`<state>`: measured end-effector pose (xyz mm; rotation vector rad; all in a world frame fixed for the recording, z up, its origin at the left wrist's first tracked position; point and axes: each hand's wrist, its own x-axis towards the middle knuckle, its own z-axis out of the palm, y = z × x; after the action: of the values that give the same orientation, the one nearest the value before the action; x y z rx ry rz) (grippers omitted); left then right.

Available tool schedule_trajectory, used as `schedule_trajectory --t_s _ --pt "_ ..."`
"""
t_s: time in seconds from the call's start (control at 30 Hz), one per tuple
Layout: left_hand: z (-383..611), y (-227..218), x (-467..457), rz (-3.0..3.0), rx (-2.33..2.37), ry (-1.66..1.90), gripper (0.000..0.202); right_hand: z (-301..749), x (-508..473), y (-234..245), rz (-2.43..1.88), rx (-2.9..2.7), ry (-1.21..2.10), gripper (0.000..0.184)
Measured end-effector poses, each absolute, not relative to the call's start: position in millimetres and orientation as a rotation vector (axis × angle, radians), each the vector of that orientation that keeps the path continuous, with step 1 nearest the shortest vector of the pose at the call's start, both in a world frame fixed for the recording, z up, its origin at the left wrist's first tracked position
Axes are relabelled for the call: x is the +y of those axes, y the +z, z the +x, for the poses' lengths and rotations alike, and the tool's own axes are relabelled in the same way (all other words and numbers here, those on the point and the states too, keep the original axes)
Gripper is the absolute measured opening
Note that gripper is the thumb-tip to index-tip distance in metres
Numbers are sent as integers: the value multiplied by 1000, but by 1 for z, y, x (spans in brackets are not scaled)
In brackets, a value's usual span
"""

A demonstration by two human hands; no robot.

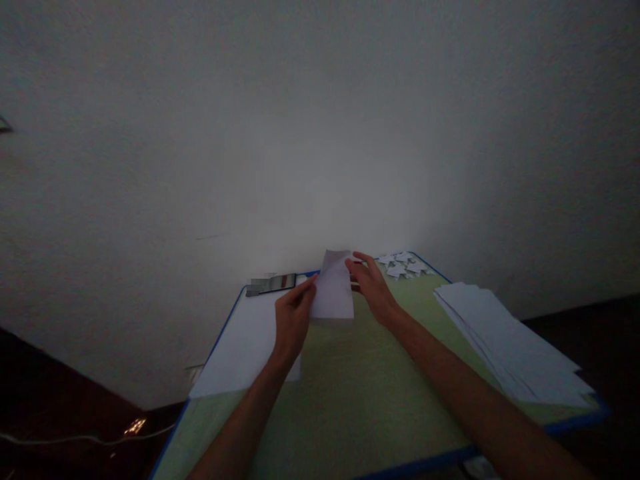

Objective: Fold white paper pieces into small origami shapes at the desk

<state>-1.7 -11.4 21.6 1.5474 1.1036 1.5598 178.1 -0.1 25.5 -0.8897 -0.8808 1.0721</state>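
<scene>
A small white sheet of paper (333,293) is held up above the table, its far end bent. My left hand (294,313) pinches its left edge between thumb and fingers. On the opposite side, my right hand (369,283) grips the right edge near the far end, with some fingers behind the sheet. Below and to the left, a larger white sheet (235,347) lies flat, partly covered by my left forearm. Just beyond the right hand sit several folded white paper pieces (399,270) with pointed shapes.
The green table (365,393) has a blue edge and stands against a grey wall (320,133). A phone (280,284) lies at the back left. At the right is a stack of white paper (505,340). A pale cable (90,438) runs low at the left.
</scene>
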Motion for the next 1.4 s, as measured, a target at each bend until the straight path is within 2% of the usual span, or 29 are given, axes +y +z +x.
schedule_trajectory --t_s 0.2,0.37,0.57,0.8,0.9,1.1,1.3,1.4 --pt "-2 17 -14 1994 1127 1664 28 173 -9 33 -893 -891 1137 58" --pt "-1 14 -14 2131 1043 1652 29 175 -8 34 -876 -937 1157 41" --pt "-2 16 -14 2041 1115 1585 34 180 0 29 -836 -949 1089 23" --pt "3 23 -19 1751 969 1392 64 178 3 22 -846 -1077 937 14" --pt "3 28 -19 1560 941 1376 63 173 0 24 -811 -1182 892 11" --pt "2 30 -14 1334 849 1324 51 163 -11 26 -771 -1361 817 9" --pt "1 31 -11 1166 797 1372 49 165 -12 22 -765 -1407 790 26" --pt "2 32 -11 1158 795 1388 51 165 -10 20 -839 -1384 785 27"
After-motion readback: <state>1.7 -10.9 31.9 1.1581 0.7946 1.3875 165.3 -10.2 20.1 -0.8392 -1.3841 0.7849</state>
